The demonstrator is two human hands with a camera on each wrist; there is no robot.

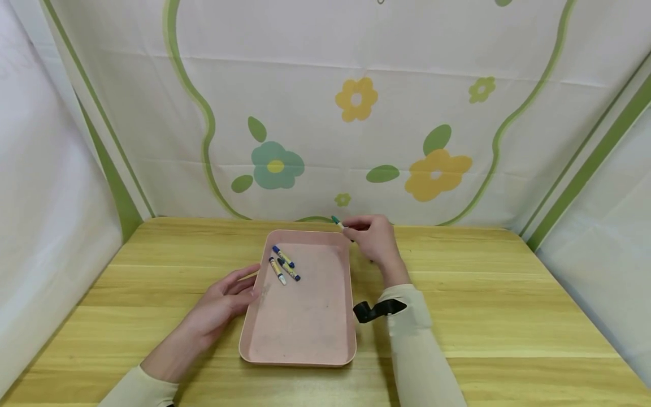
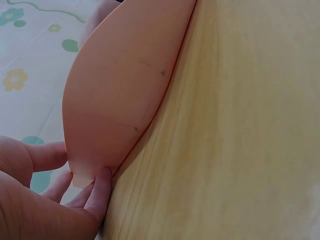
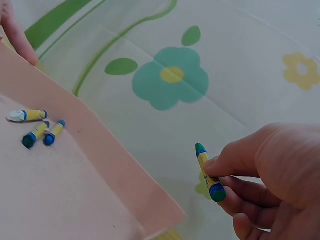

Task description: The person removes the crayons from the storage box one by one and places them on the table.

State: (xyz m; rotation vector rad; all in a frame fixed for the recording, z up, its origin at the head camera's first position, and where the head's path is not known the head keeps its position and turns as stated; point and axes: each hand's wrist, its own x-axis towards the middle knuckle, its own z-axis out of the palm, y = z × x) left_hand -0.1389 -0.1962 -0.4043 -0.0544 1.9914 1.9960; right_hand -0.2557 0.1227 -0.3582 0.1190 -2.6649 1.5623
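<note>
Three crayons [image 1: 283, 264] in tray [image 1: 305, 333]; right hand [image 1: 375, 237] pinches one green crayon [image 3: 209, 172].

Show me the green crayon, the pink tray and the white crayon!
green crayon [image 3: 208, 171]: right wrist view, on its yellow wrapper.
pink tray [image 1: 305, 316]: head view, on its bare floor.
white crayon [image 1: 278, 271]: head view, on its middle.

Hidden and cut off

The crayon's [image 3: 209, 172] lower half sits buried under the right hand's fingers [image 3: 235, 162]; the tray [image 2: 120, 90] overruns the left wrist view's top edge.
</note>
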